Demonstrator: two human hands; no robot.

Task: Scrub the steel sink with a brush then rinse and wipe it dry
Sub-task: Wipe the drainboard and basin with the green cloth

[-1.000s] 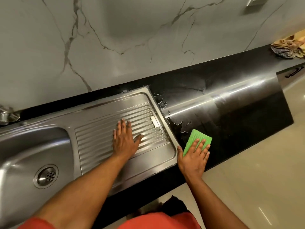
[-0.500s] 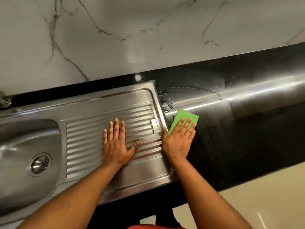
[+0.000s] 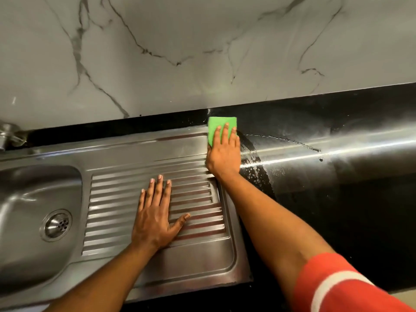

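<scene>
Green against the dark stone, the cloth [image 3: 219, 128] lies flat under the right hand [image 3: 224, 154], whose straight fingers press it down instead of gripping it. It straddles the far right corner of the steel sink [image 3: 180, 149], partly on the raised rim and partly on the black counter [image 3: 337, 199], just below the marble wall [image 3: 202, 52]. The left hand [image 3: 155, 219] lies spread and empty, palm down, on the ribbed drainboard [image 3: 117, 206], thumb out to the right; it seems to brace the body and takes no part in the wiping.

From the hands, most of the sink lies to the left. Its long axis runs left to right along the wall, the drainboard in the middle and the basin [image 3: 33, 210] with its drain [image 3: 56, 225] at the far left. The left hand is nearer the basin; the cloth hand is at the opposite end, well apart from it. A wet smear and scattered droplets [image 3: 256, 172] sit on the counter just right of the rim, and a tap fitting [image 3: 6, 134] shows at the left edge.

Judging by this, the drying stage is under way at the sink's right border. Any coming stroke would likely need to travel leftward or toward the person, since the wall blocks the far side.
</scene>
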